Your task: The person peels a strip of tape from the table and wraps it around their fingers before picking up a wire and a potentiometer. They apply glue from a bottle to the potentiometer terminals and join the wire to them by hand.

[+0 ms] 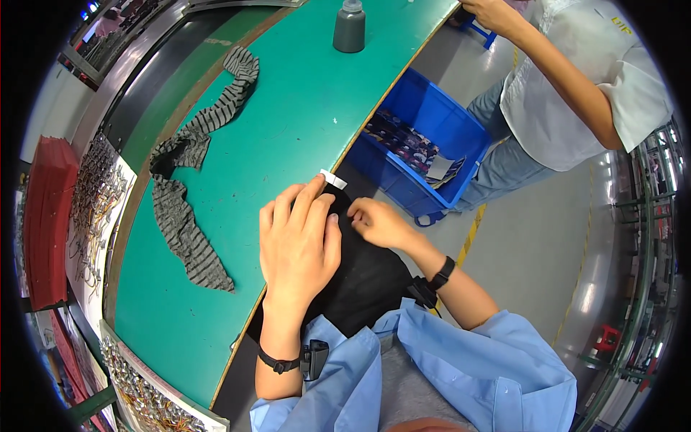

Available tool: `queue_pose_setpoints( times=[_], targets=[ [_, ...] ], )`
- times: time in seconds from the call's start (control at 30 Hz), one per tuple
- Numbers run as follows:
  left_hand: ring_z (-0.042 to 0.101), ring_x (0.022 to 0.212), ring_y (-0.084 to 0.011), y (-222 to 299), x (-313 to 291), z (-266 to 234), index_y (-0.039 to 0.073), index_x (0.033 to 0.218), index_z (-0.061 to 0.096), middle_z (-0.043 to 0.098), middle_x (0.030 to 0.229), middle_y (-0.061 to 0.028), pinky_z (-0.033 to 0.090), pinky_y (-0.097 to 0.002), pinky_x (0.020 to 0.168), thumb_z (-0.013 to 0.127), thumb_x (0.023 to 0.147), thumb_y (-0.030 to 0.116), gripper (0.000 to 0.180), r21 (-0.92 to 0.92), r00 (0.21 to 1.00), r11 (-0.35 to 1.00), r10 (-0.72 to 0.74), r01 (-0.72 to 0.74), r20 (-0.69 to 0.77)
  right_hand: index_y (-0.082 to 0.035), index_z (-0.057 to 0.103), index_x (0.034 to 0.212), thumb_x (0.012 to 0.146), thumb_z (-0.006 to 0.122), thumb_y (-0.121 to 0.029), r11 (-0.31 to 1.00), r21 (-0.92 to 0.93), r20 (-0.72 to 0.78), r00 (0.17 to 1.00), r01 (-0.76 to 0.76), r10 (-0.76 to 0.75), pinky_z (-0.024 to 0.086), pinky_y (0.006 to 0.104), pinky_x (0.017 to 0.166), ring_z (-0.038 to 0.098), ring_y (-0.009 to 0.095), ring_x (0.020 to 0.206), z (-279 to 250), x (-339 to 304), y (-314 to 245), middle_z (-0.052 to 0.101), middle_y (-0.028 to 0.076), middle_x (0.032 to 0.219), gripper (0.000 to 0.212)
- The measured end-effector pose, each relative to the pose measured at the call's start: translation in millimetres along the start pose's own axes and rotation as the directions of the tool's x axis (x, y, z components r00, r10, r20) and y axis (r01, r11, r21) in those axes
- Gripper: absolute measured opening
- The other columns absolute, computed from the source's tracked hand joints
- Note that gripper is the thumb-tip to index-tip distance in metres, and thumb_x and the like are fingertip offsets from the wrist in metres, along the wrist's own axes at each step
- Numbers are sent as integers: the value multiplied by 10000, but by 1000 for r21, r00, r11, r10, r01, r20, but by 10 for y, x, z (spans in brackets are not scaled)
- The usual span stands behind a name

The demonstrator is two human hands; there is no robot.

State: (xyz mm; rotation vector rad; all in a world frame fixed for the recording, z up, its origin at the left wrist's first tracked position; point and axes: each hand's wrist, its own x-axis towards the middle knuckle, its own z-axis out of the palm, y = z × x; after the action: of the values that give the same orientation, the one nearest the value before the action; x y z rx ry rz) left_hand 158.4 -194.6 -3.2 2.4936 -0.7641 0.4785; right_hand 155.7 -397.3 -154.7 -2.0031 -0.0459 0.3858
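Note:
My left hand (299, 241) lies palm down at the table's edge, its fingers stretched out. A fingertip rests at a small white label (332, 179), which sits at the top of a black cloth (367, 277). That cloth hangs over the edge and spreads across my lap. Over the cloth, just right of the left hand, my right hand (381, 223) is closed with bent fingers. What its fingertips hold, if anything, is too small to make out. A grey striped strip of fabric (191, 234) lies twisted on the green table (288, 108), left of my hands.
A dark grey bottle (349, 29) stands at the table's far end. Beyond the right edge, a blue bin (414, 93) holds patterned fabric. Another person (554, 93) stands behind the bin, arm reaching to the table. A conveyor belt (155, 90) runs along the left side.

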Motion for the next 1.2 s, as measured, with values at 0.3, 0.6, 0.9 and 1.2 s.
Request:
queue_pose_setpoints(
  times=[0.3, 0.6, 0.9, 1.2],
  targets=[
    [564, 1195, -285, 9, -2, 10, 48, 1087, 654, 642, 1293, -77, 408, -397, 980, 674, 825, 85, 265, -26, 1000, 1000, -18, 18, -8, -72, 564, 1347, 866, 665, -314, 861, -491, 61, 991, 135, -120, 370, 502, 1073, 381, 377, 1344, 521, 255, 27, 444, 191, 1415, 548],
    [566, 1160, -279, -9, 3, -1, 44, 1065, 659, 632, 1290, -89, 404, -402, 961, 676, 832, 122, 247, -25, 1000, 1000, -14, 14, 3, -73, 521, 1409, 921, 564, -354, 696, -645, 43, 924, 316, -380, 351, 498, 1123, 357, 377, 1414, 745, 320, 38, 402, 196, 1521, 565],
    [571, 1162, -292, 41, 61, -22, 46, 1049, 664, 648, 1268, -84, 418, -396, 965, 689, 825, 107, 234, -58, 1000, 998, -10, 10, -6, -45, 653, 973, 824, 633, -213, 780, -486, -155, 840, 394, -520, 446, 445, 807, 582, 324, 956, 813, 426, 362, 662, 116, 960, 225],
    [654, 953, -301, 159, -309, 7, 38, 962, 674, 694, 1089, -96, 481, -392, 833, 699, 775, 36, 188, -404, 987, 900, 153, -163, -59, -45, 674, 822, 783, 675, -108, 803, -281, -221, 779, 525, -587, 470, 429, 783, 600, 316, 888, 662, 331, 365, 654, 114, 863, 74]
  ],
)
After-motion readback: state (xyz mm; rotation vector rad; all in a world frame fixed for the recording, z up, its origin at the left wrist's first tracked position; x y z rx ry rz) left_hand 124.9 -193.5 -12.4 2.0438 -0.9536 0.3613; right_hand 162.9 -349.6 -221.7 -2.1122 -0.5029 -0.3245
